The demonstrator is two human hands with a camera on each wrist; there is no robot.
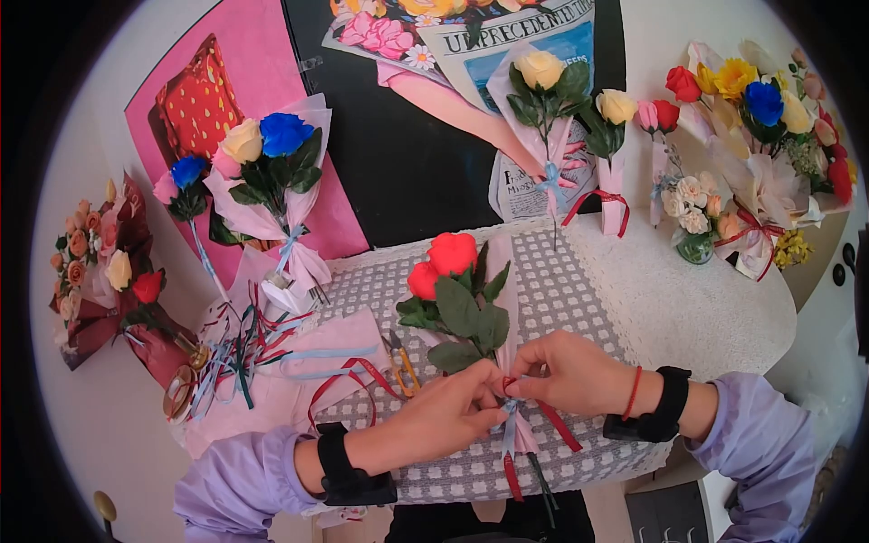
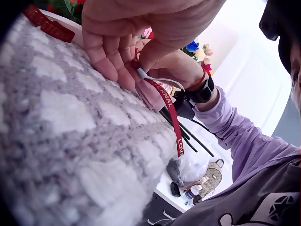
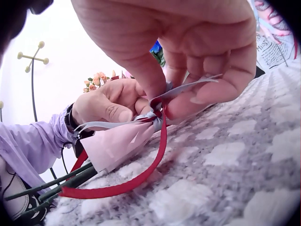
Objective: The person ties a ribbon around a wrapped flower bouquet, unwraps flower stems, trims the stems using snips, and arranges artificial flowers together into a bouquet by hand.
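Two red roses (image 1: 453, 254) with green leaves lie wrapped in pink paper (image 3: 117, 143) on the grey-white cloth. Around the paper's narrow neck runs a knot of light blue ribbon and red ribbon (image 3: 153, 169). My right hand (image 1: 579, 373) pinches ribbon at the knot between thumb and forefinger, seen close in the right wrist view. From the left, my left hand (image 1: 444, 412) has its curled fingers at the same knot; in the left wrist view its fingers (image 2: 110, 56) hold the ribbon there. Green stems (image 3: 77, 181) stick out below the paper.
Yellow-handled scissors (image 1: 405, 366) lie left of the roses. Further left are loose ribbons (image 1: 244, 353) and pink paper sheets. Wrapped bouquets (image 1: 281, 181) stand at the back left, others (image 1: 760, 163) at the back right. A poster board rises behind the table.
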